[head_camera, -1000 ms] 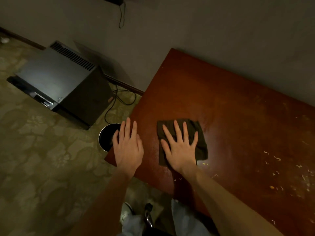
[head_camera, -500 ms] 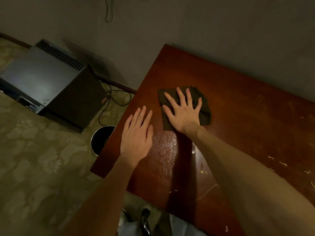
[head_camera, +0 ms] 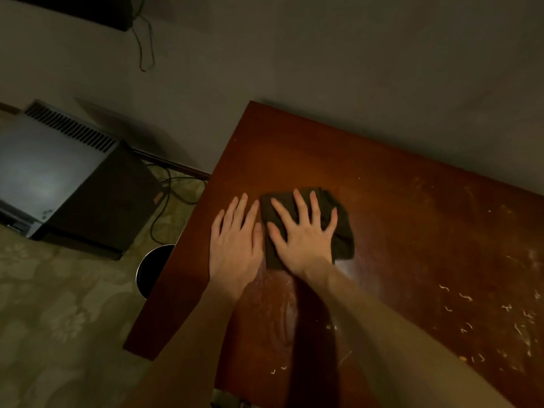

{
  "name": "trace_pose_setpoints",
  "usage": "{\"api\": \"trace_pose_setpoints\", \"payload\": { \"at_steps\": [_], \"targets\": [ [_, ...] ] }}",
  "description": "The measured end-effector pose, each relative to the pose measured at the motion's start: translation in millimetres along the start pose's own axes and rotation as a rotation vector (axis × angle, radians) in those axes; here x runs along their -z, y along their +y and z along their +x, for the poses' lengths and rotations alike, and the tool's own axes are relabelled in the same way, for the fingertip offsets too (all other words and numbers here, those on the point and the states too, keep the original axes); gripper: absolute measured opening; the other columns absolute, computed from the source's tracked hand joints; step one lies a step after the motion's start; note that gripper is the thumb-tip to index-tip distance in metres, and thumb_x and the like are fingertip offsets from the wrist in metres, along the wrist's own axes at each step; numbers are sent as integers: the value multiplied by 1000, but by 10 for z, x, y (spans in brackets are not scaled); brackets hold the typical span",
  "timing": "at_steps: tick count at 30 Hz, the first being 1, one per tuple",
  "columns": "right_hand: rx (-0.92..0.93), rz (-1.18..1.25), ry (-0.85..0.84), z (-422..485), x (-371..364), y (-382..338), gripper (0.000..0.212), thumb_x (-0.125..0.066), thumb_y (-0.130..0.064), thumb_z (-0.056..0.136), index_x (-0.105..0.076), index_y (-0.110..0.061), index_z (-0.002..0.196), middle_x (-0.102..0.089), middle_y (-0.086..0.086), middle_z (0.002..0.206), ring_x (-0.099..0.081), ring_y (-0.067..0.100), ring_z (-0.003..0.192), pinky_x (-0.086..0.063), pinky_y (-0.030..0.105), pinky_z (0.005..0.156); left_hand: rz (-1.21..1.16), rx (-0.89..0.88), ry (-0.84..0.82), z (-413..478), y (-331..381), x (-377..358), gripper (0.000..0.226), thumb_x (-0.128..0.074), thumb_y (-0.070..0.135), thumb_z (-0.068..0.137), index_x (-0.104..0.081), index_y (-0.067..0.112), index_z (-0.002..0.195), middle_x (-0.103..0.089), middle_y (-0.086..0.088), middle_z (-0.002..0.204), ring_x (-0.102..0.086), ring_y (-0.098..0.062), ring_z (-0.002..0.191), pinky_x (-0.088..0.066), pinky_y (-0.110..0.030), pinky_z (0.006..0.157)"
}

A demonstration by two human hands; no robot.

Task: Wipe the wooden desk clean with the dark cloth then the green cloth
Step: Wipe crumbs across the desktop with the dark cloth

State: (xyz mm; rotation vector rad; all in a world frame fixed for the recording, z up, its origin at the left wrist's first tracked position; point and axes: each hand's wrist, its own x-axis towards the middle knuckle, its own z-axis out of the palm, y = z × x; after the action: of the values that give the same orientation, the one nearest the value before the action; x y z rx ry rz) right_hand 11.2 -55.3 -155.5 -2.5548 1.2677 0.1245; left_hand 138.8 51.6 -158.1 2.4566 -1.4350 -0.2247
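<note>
The reddish wooden desk (head_camera: 382, 201) fills the right half of the view, its left corner toward the wall. A dark cloth (head_camera: 343, 231) lies crumpled on the desk's left part. My right hand (head_camera: 303, 234) presses flat on it with fingers spread and straight. My left hand (head_camera: 235, 242) rests flat on the bare wood just left of the cloth, near the desk's left edge, its thumb side almost touching the cloth. Pale crumbs and curled scraps (head_camera: 506, 319) are scattered on the desk's right side. A damp streak (head_camera: 279, 304) shows below the cloth. No green cloth is in view.
A dark round bin (head_camera: 153, 266) stands on the floor against the desk's left edge. A grey and black box-shaped appliance (head_camera: 67, 178) sits on the patterned carpet at the left, with cables (head_camera: 173, 189) trailing beside it. The grey wall runs behind the desk.
My right hand has slid the dark cloth away from the desk's front edge toward the wall and is holding there. My left hand moved fully onto the desk, beside the cloth.
</note>
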Motion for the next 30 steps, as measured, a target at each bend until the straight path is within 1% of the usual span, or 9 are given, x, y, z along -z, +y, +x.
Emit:
{"api": "trace_pose_setpoints", "payload": {
  "at_steps": [3,6,12,16,19,22,24,27,30],
  "targets": [
    [38,4,-10,517,189,253,61,-12,-75,102,-9,-58,160,1,-9,176,14,23,161,11,69,122,3,-3,13,-3,-23,-19,52,-34,35,113,-31,26,165,-20,3,175,-7,-11,162,-5,-37,132],
    [-21,12,9,676,248,353,61,-12,-75,102,-10,-57,161,1,-10,176,14,22,161,10,69,122,6,11,19,-1,-10,-20,53,-35,35,112,-32,26,165,-20,4,175,-8,-11,162,-4,-37,132],
    [-235,66,27,110,118,120,61,-8,-67,106,1,-51,164,8,-5,176,17,28,161,11,69,123,23,15,17,11,34,28,55,-31,37,109,-36,25,163,-27,0,173,-16,-15,161,-16,-44,130],
    [-248,57,49,-459,-79,-73,62,-9,-67,106,-7,-48,165,-3,-2,177,6,30,162,3,70,124,55,17,-13,20,51,59,57,-33,37,105,-42,23,160,-36,-3,169,-26,-19,158,-25,-47,125],
    [-238,49,41,-572,-139,-129,62,-13,-68,106,-13,-47,165,-10,0,176,0,33,162,1,70,124,201,-43,-43,175,71,113,54,-40,37,104,-52,16,152,-53,-11,153,-47,-29,141,-39,-49,109],
    [-193,41,11,-344,-53,-42,63,-14,-71,104,-5,-52,164,2,-1,177,11,32,162,12,70,122,283,-179,-86,609,139,176,46,-41,36,105,-53,15,143,-55,-11,133,-52,-30,119,-42,-47,98],
    [-154,31,-4,-59,27,38,63,-11,-72,103,0,-53,163,9,-2,176,17,32,160,15,71,120,225,-243,-71,895,192,120,47,-38,36,108,-50,17,149,-52,-9,146,-49,-28,131,-40,-46,106],
    [-112,-11,17,437,139,159,64,-13,-66,105,-2,-47,165,9,1,176,16,34,160,10,74,119,108,-276,-92,1176,292,-53,53,-26,38,113,-40,17,160,-35,-5,169,-31,-22,155,-28,-44,122],
    [-91,-112,7,899,294,253,71,-10,-64,104,-5,-33,168,2,9,176,8,42,160,7,75,119,-11,-153,-18,1285,376,-152,56,-19,40,113,-36,20,163,-35,0,169,-29,-15,156,-24,-41,123]
  ]
}}
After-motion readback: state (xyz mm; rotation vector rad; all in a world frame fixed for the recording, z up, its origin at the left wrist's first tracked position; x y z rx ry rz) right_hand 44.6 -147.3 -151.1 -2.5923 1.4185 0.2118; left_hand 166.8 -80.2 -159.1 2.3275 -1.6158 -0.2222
